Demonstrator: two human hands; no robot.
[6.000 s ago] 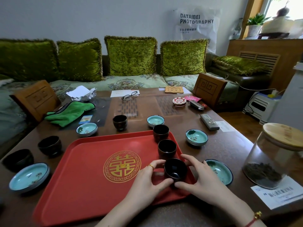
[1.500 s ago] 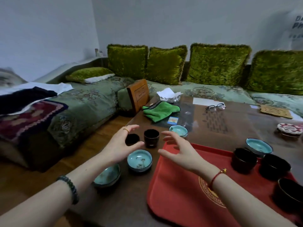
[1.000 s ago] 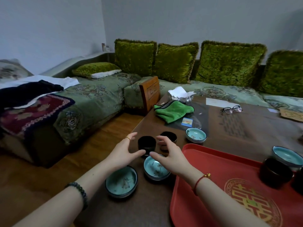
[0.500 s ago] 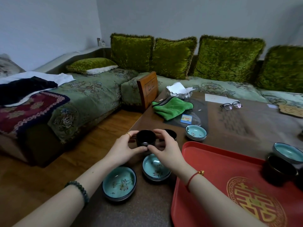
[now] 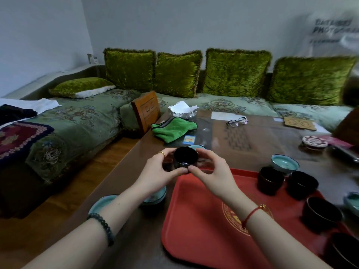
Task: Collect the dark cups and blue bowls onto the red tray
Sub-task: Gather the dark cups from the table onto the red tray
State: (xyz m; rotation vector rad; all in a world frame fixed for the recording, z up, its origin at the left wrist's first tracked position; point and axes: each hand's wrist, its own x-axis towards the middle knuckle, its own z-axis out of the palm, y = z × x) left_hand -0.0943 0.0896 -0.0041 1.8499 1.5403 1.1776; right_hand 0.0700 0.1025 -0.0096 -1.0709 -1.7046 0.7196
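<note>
Dark cup [image 5: 185,157], round and glossy, is pinched between both hands: the left hand [image 5: 157,171] and right hand [image 5: 211,171] curl thumb and fingers round its sides, just beyond the far left corner of the red tray [image 5: 194,220], near the left edge of the brown surface [image 5: 136,239]. Four more dark cups [image 5: 270,179] stand along the tray's right side; its raised rim frames smooth bare red and a gold emblem [image 5: 232,216]. Two blue bowls [image 5: 99,203] sit partly under the left forearm, another just behind the tray. A green cloth [image 5: 172,129] lies crumpled farther back.

Blue bowl [image 5: 198,146] (mostly) behind dark cup [image 5: 185,158].
</note>
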